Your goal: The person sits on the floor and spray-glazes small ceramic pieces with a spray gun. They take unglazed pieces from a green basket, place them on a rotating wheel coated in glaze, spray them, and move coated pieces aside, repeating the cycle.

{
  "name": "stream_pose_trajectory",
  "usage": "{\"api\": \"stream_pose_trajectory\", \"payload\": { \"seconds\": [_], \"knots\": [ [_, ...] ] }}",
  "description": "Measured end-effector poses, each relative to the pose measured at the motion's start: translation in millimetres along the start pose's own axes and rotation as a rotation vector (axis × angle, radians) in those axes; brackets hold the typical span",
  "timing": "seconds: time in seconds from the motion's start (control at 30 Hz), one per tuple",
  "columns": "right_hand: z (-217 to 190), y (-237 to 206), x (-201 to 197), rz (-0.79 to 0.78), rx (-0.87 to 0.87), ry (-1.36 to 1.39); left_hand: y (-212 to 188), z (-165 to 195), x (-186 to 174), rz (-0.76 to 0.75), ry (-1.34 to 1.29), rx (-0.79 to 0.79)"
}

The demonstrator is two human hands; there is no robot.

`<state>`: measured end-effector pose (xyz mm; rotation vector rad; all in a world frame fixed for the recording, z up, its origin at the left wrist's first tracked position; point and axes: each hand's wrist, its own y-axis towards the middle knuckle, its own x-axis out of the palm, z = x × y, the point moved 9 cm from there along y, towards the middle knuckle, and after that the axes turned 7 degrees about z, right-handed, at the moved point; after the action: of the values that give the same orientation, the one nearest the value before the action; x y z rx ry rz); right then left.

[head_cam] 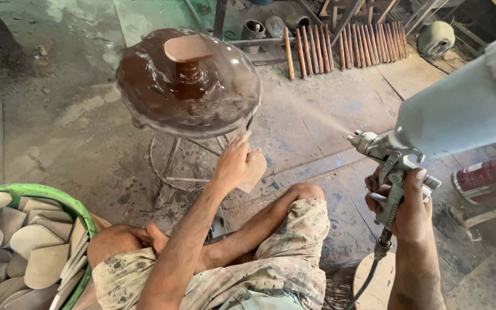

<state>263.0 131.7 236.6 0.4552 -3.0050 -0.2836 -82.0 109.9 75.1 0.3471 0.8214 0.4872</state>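
My right hand [410,206] grips a metal spray gun [387,158] with a large white cup [466,106] on top; a faint mist leaves its nozzle toward the upper left. My left hand [233,162] holds a flat tan wooden piece [254,169] just below the edge of a round turntable [188,86] coated in glossy brown lacquer. Another flat wooden piece [186,47] rests on a small post at the turntable's middle. I sit cross-legged on the floor in paint-stained shorts.
A green basket [58,198] at the lower left holds several flat pale wooden pieces. A row of brown wooden rods [345,46] leans at the back. A red spray can [486,172] lies at the right. The turntable stands on a metal wire frame [173,163].
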Motion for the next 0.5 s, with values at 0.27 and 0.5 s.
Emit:
{"api": "stream_pose_trajectory", "payload": {
  "seconds": [0.27,0.5],
  "knots": [
    [17.9,-4.1,-20.6,-0.062,0.092,0.124,-63.7,-12.8,-69.4,0.019,0.235,-0.065],
    [12.0,-8.9,2.7,-0.220,0.160,0.309,-86.7,-48.4,-109.2,0.116,0.386,0.023]
  ]
}}
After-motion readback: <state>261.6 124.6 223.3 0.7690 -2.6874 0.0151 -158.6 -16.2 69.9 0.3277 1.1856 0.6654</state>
